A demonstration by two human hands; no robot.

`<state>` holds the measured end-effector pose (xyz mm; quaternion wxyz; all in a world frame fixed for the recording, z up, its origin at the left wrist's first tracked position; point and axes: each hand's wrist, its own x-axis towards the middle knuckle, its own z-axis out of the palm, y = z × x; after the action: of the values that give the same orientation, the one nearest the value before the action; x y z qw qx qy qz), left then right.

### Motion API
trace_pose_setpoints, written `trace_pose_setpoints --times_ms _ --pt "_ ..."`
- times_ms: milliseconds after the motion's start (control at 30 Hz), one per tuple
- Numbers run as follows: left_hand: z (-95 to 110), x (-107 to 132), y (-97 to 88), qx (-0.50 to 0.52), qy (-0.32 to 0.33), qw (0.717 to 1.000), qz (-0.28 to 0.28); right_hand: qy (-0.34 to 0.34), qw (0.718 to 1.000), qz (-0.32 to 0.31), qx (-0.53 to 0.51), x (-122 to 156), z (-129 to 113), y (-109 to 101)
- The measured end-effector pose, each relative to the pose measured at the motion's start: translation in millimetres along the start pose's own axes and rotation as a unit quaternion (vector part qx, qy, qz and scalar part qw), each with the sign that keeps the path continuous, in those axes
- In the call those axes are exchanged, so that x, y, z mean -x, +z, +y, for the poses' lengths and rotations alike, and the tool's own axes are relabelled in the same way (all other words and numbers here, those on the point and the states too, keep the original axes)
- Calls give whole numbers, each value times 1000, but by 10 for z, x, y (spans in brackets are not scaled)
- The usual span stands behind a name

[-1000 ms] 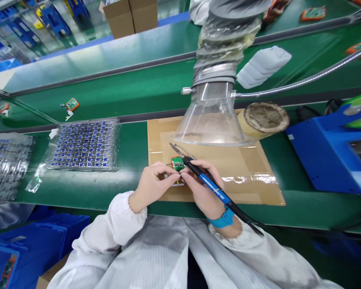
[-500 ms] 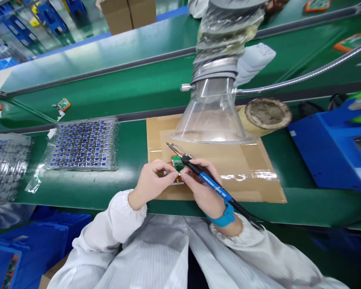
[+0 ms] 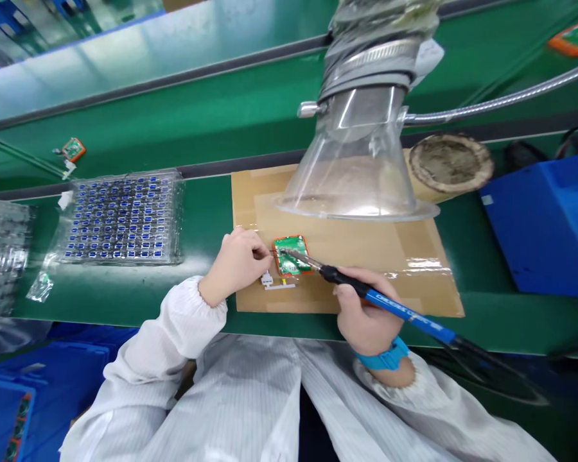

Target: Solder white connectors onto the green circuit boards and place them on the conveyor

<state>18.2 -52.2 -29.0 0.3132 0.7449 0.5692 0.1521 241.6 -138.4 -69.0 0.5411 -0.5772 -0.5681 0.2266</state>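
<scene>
My right hand point(image 3: 370, 311) is closed round a blue and black soldering iron point(image 3: 390, 304), whose metal tip reaches over a green circuit board point(image 3: 293, 264) with an orange edge. The board lies on a sheet of cardboard point(image 3: 356, 250). At the board's left side my left hand point(image 3: 243, 260) is closed in a pinch, seemingly on a thin dark wire that runs to the board. Just below its fingertips lies a small white connector point(image 3: 266, 279), beside a white strip point(image 3: 280, 287).
A clear fume hood point(image 3: 356, 173) hangs low over the cardboard. Behind it stands a round pot point(image 3: 450, 163), with a blue box point(image 3: 544, 224) to the right. Clear trays of blue parts point(image 3: 122, 218) lie at the left. Another orange-edged board point(image 3: 74, 149) rests farther back.
The iron has swung round from pointing up and away to having its tip over the board. My hands have moved apart; the left pinches at the board's left side. The view has shifted.
</scene>
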Motion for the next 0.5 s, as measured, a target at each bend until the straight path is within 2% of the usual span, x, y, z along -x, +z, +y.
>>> trace_pose_setpoints --times_ms 200,500 --pt "91 -43 -75 -19 -27 999 -33 -45 998 -32 3 -32 -70 10" --pt "112 -85 -119 -6 -40 998 -52 -69 996 -55 4 -95 -168 48"
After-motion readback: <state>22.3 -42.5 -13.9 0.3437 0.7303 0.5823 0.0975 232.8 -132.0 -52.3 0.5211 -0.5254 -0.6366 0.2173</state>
